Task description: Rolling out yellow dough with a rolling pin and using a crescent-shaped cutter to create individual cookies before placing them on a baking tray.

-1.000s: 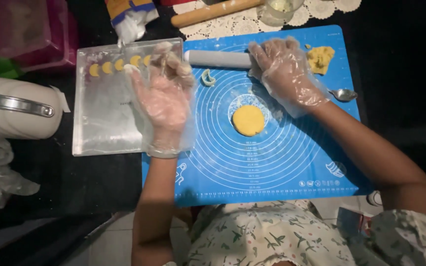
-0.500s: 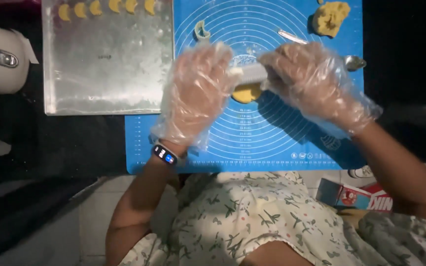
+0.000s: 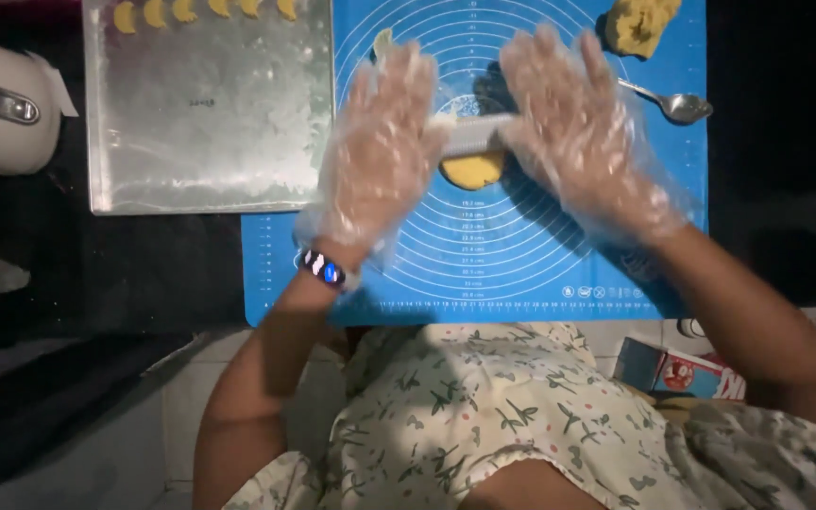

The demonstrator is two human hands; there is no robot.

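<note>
**Flat palms on a white rolling pin over a disc of yellow dough**

Both hands wear thin clear plastic gloves, fingers stretched out straight and a little spread — nothing is gripped. The left hand (image 3: 384, 151) lies palm-down on one end of the rolling pin (image 3: 472, 134) and the right hand (image 3: 573, 132) on the other, which looks like the way to press evenly and let the pin turn under the palms rather than clamp it. Only the short white middle of the pin shows between the hands; its long axis runs from 9 to 3 o'clock across the mat, very slightly tilted, while the fingers point toward 12.

Just under the pin, on its 6 o'clock side, a flattened piece of yellow dough (image 3: 472, 170) shows, near the middle of the ring markings on the blue baking mat (image 3: 521, 274) — probably set there so the rings can gauge its spread.

Further out: a lump of dough (image 3: 642, 24) at 1 o'clock, a metal spoon (image 3: 677, 104) at 3 o'clock just beyond the right hand, and at 10 o'clock a metal tray (image 3: 210, 123) with a row of small crescent pieces (image 3: 202, 11) along its far edge. A wristband (image 3: 323, 269) sits on the left wrist.
</note>
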